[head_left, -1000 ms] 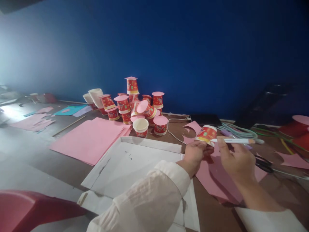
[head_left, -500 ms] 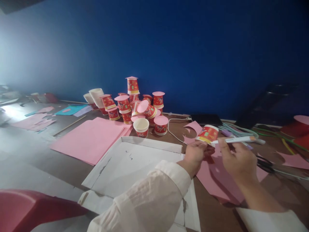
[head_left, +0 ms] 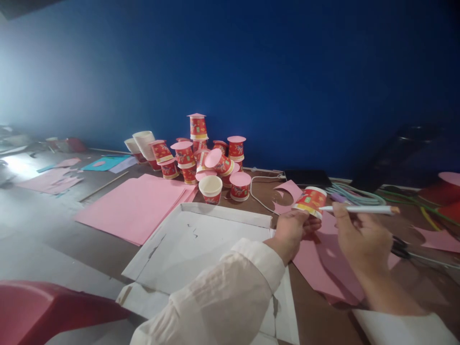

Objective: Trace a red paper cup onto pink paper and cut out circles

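Observation:
My left hand point(head_left: 293, 232) is closed around the rim end of a red and yellow printed paper cup point(head_left: 311, 200), which it holds tilted above the table. Pinched in my right hand point(head_left: 362, 239) is a white glue-stick-like pen point(head_left: 373, 209) with an orange end. Its narrow tip points at the cup's side, close to the rim; whether it touches I cannot tell. Pink paper point(head_left: 327, 268) lies beneath both hands. Left of them stand several red cups topped with pink paper discs point(head_left: 239, 179), some stacked. One upright cup point(head_left: 210, 188) shows its white inside.
A flattened white cardboard box point(head_left: 212, 235) lies under my left forearm, with pink sheets point(head_left: 132, 203) beyond it. Black-handled scissors point(head_left: 399, 247), cables point(head_left: 359, 192) and pink offcuts point(head_left: 292, 189) lie around the right side. A blue wall point(head_left: 230, 62) closes off the back.
My right hand has drawn the pen slightly to the right, and its tip has moved away from the cup's lower edge. The cup has shifted slightly right in my left hand.

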{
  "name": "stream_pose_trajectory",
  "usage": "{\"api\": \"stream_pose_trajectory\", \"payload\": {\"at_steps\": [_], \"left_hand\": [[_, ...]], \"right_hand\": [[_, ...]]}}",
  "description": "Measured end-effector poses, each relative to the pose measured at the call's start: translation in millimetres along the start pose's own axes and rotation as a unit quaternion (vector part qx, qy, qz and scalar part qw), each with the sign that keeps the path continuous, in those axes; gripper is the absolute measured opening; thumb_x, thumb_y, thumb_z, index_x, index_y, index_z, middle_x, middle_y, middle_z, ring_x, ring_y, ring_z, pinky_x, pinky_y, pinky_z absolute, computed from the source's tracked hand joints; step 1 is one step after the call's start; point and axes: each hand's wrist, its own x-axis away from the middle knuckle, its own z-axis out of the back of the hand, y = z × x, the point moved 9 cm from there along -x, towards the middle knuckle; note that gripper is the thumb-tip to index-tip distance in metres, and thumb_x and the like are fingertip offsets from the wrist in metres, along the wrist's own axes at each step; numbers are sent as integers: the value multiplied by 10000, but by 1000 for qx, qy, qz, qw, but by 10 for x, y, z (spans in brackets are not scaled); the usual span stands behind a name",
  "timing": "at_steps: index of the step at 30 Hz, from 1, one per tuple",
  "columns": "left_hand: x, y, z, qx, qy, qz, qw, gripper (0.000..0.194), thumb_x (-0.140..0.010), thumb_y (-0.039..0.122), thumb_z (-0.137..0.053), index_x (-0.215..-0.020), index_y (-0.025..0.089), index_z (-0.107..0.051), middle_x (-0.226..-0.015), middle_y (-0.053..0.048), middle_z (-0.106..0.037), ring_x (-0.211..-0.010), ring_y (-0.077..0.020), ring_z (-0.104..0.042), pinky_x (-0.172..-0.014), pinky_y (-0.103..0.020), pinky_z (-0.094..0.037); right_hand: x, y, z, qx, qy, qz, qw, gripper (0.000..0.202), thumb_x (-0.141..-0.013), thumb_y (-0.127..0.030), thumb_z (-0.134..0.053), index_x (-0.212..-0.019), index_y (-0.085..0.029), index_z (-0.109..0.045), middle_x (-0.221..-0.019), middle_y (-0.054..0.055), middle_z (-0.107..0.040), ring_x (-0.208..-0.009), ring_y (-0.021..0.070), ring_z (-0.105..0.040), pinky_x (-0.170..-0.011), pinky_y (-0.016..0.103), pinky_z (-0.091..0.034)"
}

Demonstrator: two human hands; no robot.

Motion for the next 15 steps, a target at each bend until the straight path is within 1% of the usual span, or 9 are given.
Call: {"api": "stream_pose_trajectory", "payload": {"at_steps": [4, 8, 12, 15], "left_hand": [[-14, -9, -2, 13, -1, 5, 1000, 204, -919, 31, -530, -785, 76, -678, -701, -84, -667, -641, -149, -676, -931, -366, -596], [-50, -38, 14, 11, 2, 13, 1000, 192, -902, 27, -554, -759, 76, -671, -694, -86, -671, -641, -152, -680, -879, -347, -609], [-75, -35, 18, 5, -4, -1, 1000, 140, -877, 58, -610, -757, 93, -672, -688, -71, -667, -660, -161, -688, -872, -357, -617], [-83, -43, 23, 5, -6, -3, 1000, 150, -878, 59, -610, -748, 94, -677, -700, -74, -672, -660, -158, -687, -883, -361, -613]], "right_hand": [[-6, 16, -28, -3, -17, -4, 1000, 610, -764, -741, -530, -858, -194, -784, -689, 116, -717, -788, 341, -711, -772, 436, -498], [-2, -15, -30, 5, -34, -8, 999, 579, -754, -767, -536, -756, -224, -735, -632, 94, -692, -732, 333, -702, -720, 427, -482], [10, -93, -30, -3, -36, 19, 999, 628, -774, -798, -500, -781, -219, -743, -600, 88, -678, -713, 330, -707, -715, 427, -490], [18, -124, -30, -8, -26, 45, 999, 660, -799, -790, -479, -835, -200, -772, -630, 98, -700, -718, 328, -718, -717, 423, -498]]}}
